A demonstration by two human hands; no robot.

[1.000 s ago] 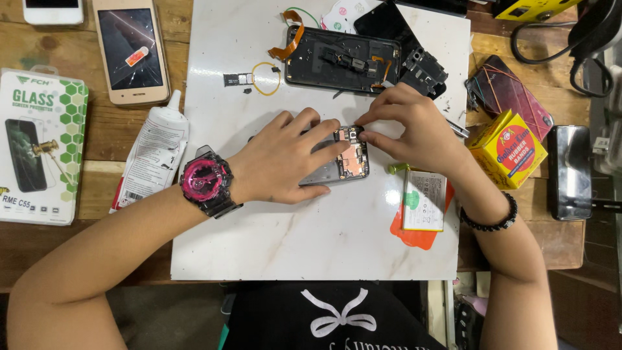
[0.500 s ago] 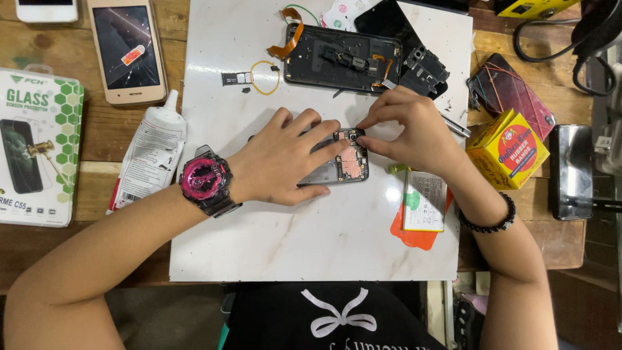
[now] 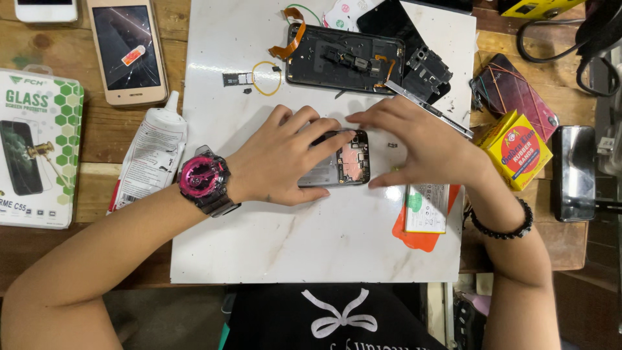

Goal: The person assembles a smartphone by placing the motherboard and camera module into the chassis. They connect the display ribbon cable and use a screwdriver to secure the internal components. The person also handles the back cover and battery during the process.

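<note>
Lying at the centre of the frame on a white marble-patterned board (image 3: 259,246), an opened phone body (image 3: 343,162) with its copper-coloured insides showing sits between 2 bare hands. The left hand (image 3: 285,159), coming in from the lower left and wearing a pink and black wristwatch (image 3: 204,181), rests on the left part of the phone body with its fingers spread flat, the fingertips reaching to the phone's upper edge. The right hand (image 3: 421,146), with a black bead bracelet (image 3: 502,223) at the wrist, arches over the phone's right end, fingers held loosely together and pointing left, thumb touching the board just beside the phone's lower right corner; it pinches nothing that can be seen. Above them, at the upper middle of the frame, lies a second dismantled phone frame (image 3: 343,61) with an orange flex ribbon (image 3: 288,35) curling off its left end. A metal tweezer (image 3: 431,107) lies slanted just above the right hand. To the lower right of the hands a battery (image 3: 427,207) rests on an orange sheet. On the wooden bench at left are a white glue tube (image 3: 152,155), a gold phone with a cracked screen (image 3: 126,48) and a green and white screen protector box (image 3: 35,146); at right sits a yellow box of rubber bands (image 3: 518,149).
</note>
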